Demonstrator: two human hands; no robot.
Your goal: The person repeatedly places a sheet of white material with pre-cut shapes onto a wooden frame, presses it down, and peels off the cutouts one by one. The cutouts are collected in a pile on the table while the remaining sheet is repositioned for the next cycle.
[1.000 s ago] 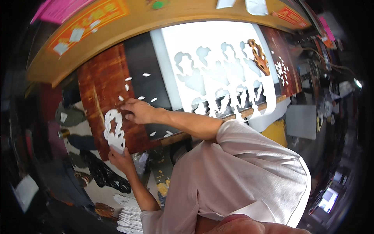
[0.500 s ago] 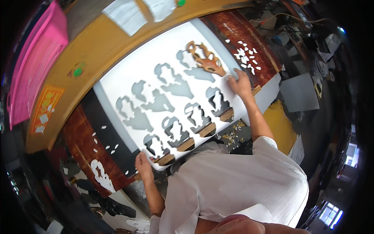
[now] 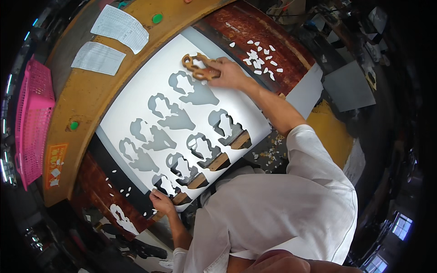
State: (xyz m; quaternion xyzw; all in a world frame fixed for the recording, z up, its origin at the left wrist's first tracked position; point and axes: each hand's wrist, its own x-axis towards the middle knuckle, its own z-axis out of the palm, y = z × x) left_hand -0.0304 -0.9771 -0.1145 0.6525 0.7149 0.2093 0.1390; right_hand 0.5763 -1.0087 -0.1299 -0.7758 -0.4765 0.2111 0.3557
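Note:
A white sheet (image 3: 150, 84) with two rows of cut-out openings lies across a grey board (image 3: 202, 43). Down at the sheet's near left corner, my left hand (image 3: 162, 202) pinches its edge. My right hand (image 3: 227, 73) is closed on an orange-brown openwork cutting die (image 3: 195, 67) over the far right part of the sheet, just past the far row's last opening. My fingers and palm cover part of the die. Whether the die touches the sheet, I cannot tell.
Small white scraps (image 3: 259, 59) lie on the red-brown surface at the right, with several more at the left. A white cut-out piece (image 3: 122, 218) rests at the lower left. The yellow machine beam (image 3: 86, 113) spans the far side, carrying papers (image 3: 120, 27). A pink basket (image 3: 36, 123) stands beyond it.
My right hand has left the sheet's right edge and taken hold of the die. The die has shifted off the far row's last opening. My left hand stays at the sheet's corner.

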